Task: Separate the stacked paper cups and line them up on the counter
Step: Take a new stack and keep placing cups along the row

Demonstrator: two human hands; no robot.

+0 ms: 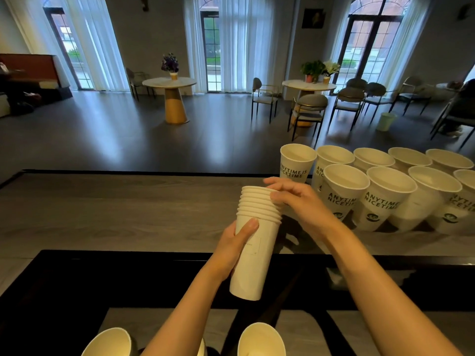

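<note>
White nested cup stack (253, 242) is tilting slightly above the counter (115, 209); separated cups (385, 186) are standing upright at three o'clock, seemingly in two rows.

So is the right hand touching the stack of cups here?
Touching. The head view shows the right hand with its fingers curled over the top rims of the stack of cups, which the left hand grips lower down.

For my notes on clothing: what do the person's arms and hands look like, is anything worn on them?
Both forearms are bare as far as the frame shows. No sleeve, glove, watch or ring shows on the left hand or the right hand. Fingernails look short and unpainted.
</note>
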